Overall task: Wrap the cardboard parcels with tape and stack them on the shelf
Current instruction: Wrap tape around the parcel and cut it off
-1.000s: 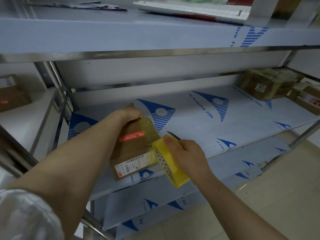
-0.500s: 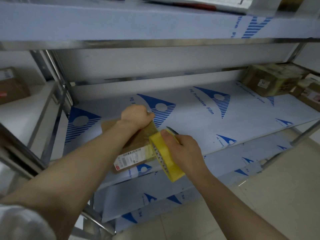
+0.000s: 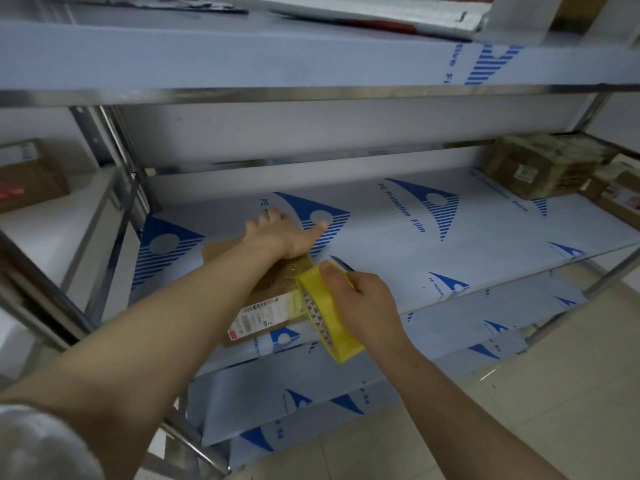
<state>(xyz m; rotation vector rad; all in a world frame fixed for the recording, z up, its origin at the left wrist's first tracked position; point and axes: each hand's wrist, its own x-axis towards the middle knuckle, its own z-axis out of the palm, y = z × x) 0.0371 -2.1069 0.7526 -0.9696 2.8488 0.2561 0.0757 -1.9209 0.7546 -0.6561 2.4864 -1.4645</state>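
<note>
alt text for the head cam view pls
A person's left hand lies flat, fingers spread, on the far end of a labelled cardboard parcel on a film-covered shelf, while the right hand grips a yellow tape roll at the parcel's near right edge. More cardboard parcels sit at the shelf's far right.

yellow tape roll (image 3: 329, 318), brown parcel (image 3: 273, 289), blue-on-white shelf film (image 3: 485, 237)

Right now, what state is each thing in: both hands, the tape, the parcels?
left hand, open, fingers spread, flat on far end of parcel
right hand, gripping the tape roll
tape roll, on edge, strip running onto the parcel
parcel, flat on middle shelf, partly taped
far parcels, at shelf's right end
</note>
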